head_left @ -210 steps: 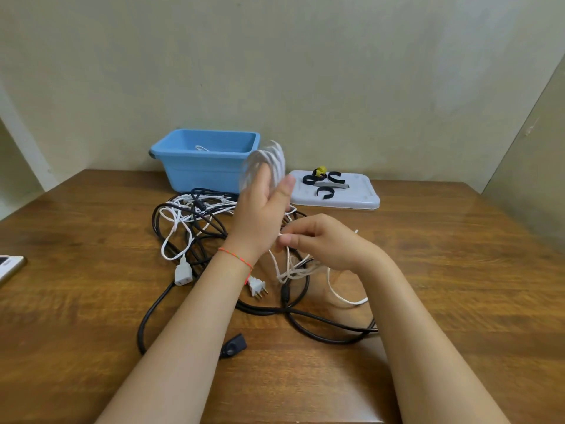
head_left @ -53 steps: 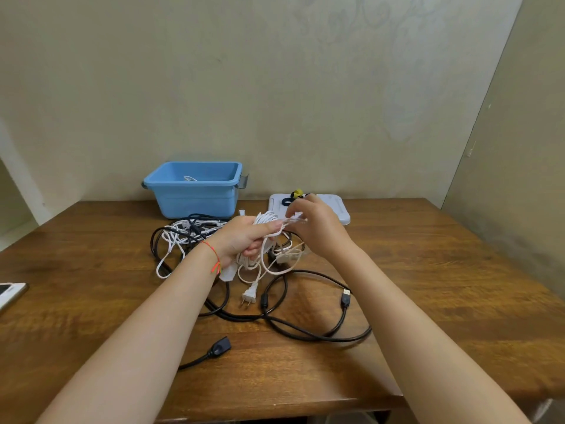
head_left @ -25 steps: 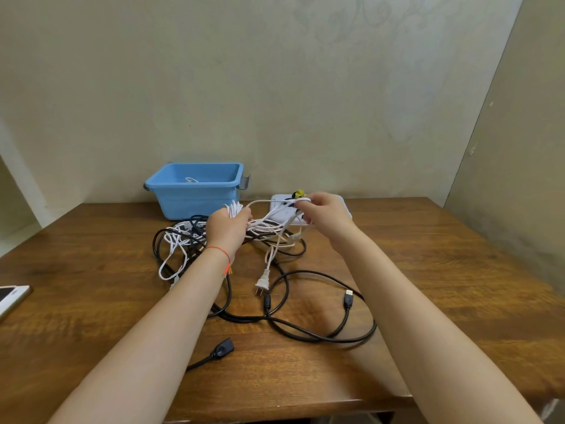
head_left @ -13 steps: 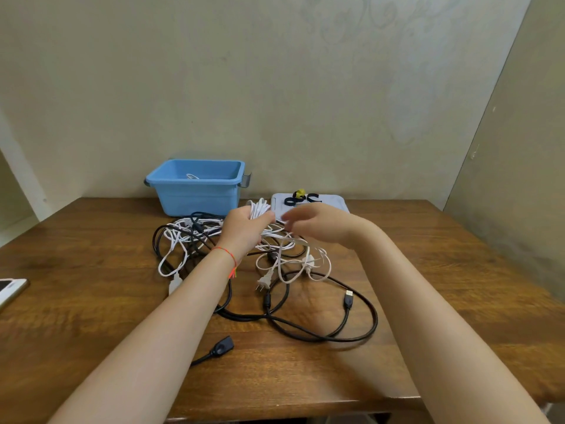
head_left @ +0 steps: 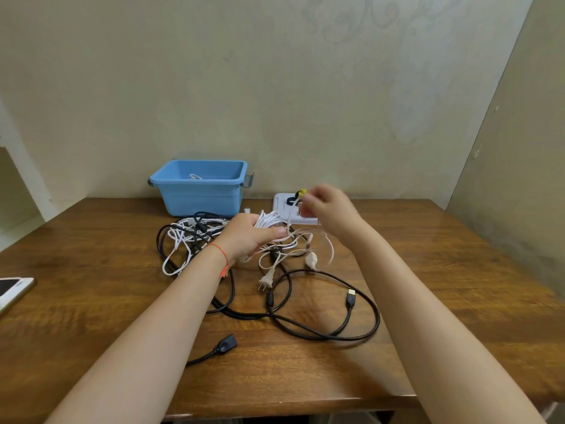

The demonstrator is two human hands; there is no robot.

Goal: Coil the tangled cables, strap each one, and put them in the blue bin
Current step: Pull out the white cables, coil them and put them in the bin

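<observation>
My left hand (head_left: 249, 237) grips a bundle of white cable loops (head_left: 269, 220) above the table. My right hand (head_left: 325, 206), blurred by motion, is raised to the right of the bundle and pinches a strand of the same white cable. The cable's loose end with a two-prong plug (head_left: 265, 282) trails onto the table. A tangle of black and white cables (head_left: 195, 234) lies left of my left hand. A long black cable (head_left: 345, 332) loops across the table in front. The blue bin (head_left: 200, 186) stands at the back with a white cable inside.
A white tray (head_left: 282, 203) with black straps and a yellow one sits behind my right hand. A phone (head_left: 13, 289) lies at the table's left edge. A black connector end (head_left: 226, 345) lies near the front. Walls close in behind and at right.
My right hand has lifted up and to the right from beside the bundle, drawing a white strand with it. My left hand has stayed gripping the coil.
</observation>
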